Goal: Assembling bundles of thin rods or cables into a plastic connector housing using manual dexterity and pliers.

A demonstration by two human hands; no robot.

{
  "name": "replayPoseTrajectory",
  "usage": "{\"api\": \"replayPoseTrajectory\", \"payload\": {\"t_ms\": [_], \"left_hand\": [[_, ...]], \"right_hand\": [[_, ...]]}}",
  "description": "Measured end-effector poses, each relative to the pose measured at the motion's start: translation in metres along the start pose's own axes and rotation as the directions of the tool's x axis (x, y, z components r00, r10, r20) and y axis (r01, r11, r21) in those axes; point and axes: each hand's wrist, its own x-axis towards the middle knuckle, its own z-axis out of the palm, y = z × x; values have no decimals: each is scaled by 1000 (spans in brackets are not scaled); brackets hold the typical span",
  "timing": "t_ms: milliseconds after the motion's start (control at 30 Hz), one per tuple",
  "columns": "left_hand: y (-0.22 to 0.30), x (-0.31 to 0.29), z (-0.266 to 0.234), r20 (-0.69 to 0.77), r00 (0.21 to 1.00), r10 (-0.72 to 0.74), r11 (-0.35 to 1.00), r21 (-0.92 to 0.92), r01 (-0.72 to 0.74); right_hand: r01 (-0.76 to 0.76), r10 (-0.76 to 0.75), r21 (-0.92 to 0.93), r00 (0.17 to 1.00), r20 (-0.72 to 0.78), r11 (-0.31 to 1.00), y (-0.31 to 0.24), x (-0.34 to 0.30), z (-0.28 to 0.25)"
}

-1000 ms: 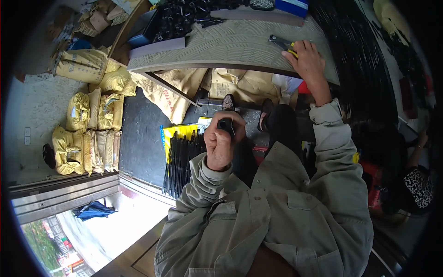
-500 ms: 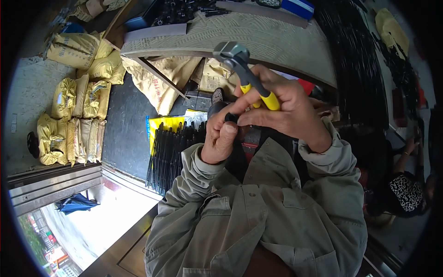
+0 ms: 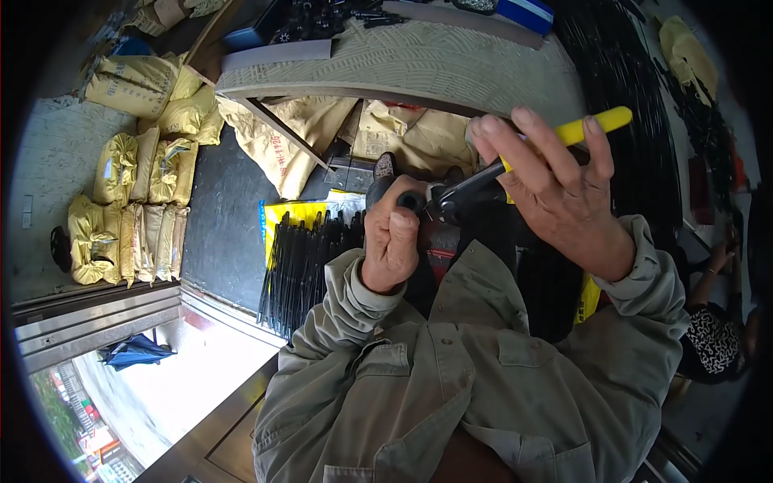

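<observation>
My left hand (image 3: 390, 251) is closed round a small black tubular piece (image 3: 410, 200), its round open end facing up between thumb and curled forefinger. The rest of that piece is hidden in the grip. In my right hand (image 3: 568, 208) is a pair of end-cutting pincers (image 3: 477, 185) with yellow-sleeved handles, one of them sticking out past the fingertips. The fingers are stretched across the spread handles. The pincers' metal head sits right beside the black piece; whether the jaws touch it I cannot tell.
Ahead stands a worktable (image 3: 403, 68) with black parts and a blue box (image 3: 525, 14). Thin black rods (image 3: 310, 262) stand bundled left of my knees; more long rods (image 3: 624, 97) lie at right. Yellowish sacks (image 3: 149, 173) are stacked far left. Another person (image 3: 713, 338) is at lower right.
The pincers have swung from pointing up and away to lying sideways, their head now at the black piece. My right hand moved right and its fingers opened out over the spread handles.
</observation>
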Motion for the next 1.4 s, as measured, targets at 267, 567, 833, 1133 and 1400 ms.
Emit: {"api": "replayPoseTrajectory", "payload": {"t_ms": [267,567,833,1133,1400], "left_hand": [[-2,-5,3,-93,994,54,980,194,-35],[1,-5,-8,408,906,117,954,209,-217],[-3,-7,-13,538,841,57,955,216,-203],[-15,-6,4,411,902,131,958,180,-221],[-3,7,0,696,710,105,987,14,-160]], "right_hand": [[-11,11,-23,1000,-7,1000,-25,-21,3],[-272,-241,646,770,590,713,10,-31,-41],[-365,-251,715,761,598,596,19,-42,-44],[-169,115,176,953,282,970,-3,-59,-28],[-956,-728,27,240,642,-291,23,-73,-22]]}}
